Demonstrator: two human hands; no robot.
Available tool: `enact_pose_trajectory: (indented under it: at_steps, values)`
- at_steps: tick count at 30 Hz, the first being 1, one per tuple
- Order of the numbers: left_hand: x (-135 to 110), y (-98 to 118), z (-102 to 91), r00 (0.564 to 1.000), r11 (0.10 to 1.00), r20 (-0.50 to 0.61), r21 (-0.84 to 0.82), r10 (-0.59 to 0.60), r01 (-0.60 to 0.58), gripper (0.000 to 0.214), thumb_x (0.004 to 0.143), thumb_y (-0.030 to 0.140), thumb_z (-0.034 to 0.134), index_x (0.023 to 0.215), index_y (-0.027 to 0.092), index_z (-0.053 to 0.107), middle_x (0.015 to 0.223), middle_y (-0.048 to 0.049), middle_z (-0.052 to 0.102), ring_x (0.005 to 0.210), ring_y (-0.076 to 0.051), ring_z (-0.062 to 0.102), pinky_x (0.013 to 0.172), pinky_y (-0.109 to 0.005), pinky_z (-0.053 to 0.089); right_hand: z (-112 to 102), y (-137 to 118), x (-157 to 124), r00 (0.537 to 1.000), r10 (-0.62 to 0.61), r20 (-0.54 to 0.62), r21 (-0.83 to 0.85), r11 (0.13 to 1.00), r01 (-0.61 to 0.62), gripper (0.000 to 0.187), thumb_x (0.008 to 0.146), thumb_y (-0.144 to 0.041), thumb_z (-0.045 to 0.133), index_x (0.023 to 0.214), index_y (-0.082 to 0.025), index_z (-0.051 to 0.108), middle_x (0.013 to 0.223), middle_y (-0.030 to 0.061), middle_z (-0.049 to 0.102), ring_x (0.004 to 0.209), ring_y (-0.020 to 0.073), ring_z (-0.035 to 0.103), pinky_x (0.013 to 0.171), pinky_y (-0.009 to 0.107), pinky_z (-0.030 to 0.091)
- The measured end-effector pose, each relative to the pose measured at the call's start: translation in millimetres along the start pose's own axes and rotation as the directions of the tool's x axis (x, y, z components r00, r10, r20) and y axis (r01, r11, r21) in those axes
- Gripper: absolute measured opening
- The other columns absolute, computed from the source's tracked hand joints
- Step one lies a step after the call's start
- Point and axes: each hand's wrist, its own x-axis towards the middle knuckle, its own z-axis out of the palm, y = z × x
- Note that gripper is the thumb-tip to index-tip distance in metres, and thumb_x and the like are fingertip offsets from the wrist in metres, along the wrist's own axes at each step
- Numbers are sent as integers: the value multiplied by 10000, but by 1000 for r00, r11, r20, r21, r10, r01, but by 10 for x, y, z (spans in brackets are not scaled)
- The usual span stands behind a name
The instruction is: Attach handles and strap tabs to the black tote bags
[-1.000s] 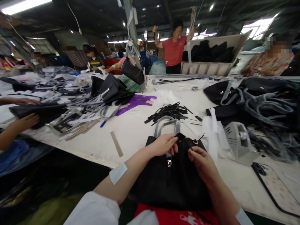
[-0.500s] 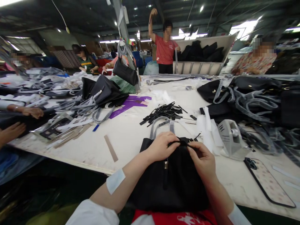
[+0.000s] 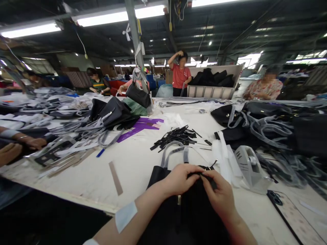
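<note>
A black handbag (image 3: 163, 217) lies on the white table (image 3: 133, 163) right in front of me, its grey wrapped handles (image 3: 173, 151) pointing away. My left hand (image 3: 180, 178) pinches the bag's top edge near the middle. My right hand (image 3: 219, 195) pinches the same edge just to the right, fingertips almost touching the left ones. A small metal clasp (image 3: 179, 199) shows below my left hand.
A grey tape dispenser (image 3: 249, 166) and white strips stand right of the bag, a phone (image 3: 293, 216) nearer the edge. Black straps (image 3: 176, 135) lie in a pile beyond. Bags heap up at right (image 3: 276, 126) and left (image 3: 112, 110). Other people work around the table; someone's hands (image 3: 15, 148) are at left.
The view has tilted upward, so the bag sits lower in the picture. My two hands have come closer together on the bag's top edge. The person in red lowered an arm.
</note>
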Motion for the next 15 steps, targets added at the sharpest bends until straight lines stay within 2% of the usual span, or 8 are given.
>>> enact_pose_trajectory:
  at_steps: [3,6,9,12,15]
  values:
    - [13,-8,7,995,993,-19,-79,-94,92,227,824,167,526,972,176,698,922,-34,704,815,-146,637,799,-243,482,-49,-38,-5,999,-40,13,-94,995,41,71,881,-225,568,915,-218,630,824,21,688,734,173,655,671,263,507]
    - [22,-47,35,974,942,-17,-258,-226,214,192,806,203,555,936,155,689,810,-26,678,638,-113,595,644,-221,487,-68,-51,-27,999,28,20,-118,993,-25,84,883,-242,572,937,-216,630,825,17,699,716,169,661,656,257,502]
    - [28,-72,89,953,864,-26,-432,-301,261,163,765,207,594,889,140,675,749,-18,656,572,-94,559,587,-207,469,-59,-65,-42,996,78,44,-98,992,-73,95,894,-245,548,943,-210,622,800,11,690,698,163,650,644,258,487]
    - [30,-84,167,926,811,-101,-523,-365,262,172,750,235,602,877,136,660,707,-12,642,546,-90,541,557,-202,452,-18,-87,-29,994,87,61,-68,994,-83,103,902,-234,517,898,-204,616,770,10,671,692,159,633,646,260,471]
    - [34,-120,247,879,822,-237,-512,-414,249,196,750,278,605,879,138,654,686,-7,636,545,-97,540,555,-205,449,57,-103,0,992,106,72,-31,994,-104,140,908,-228,489,834,-202,605,740,11,656,677,156,619,634,259,455]
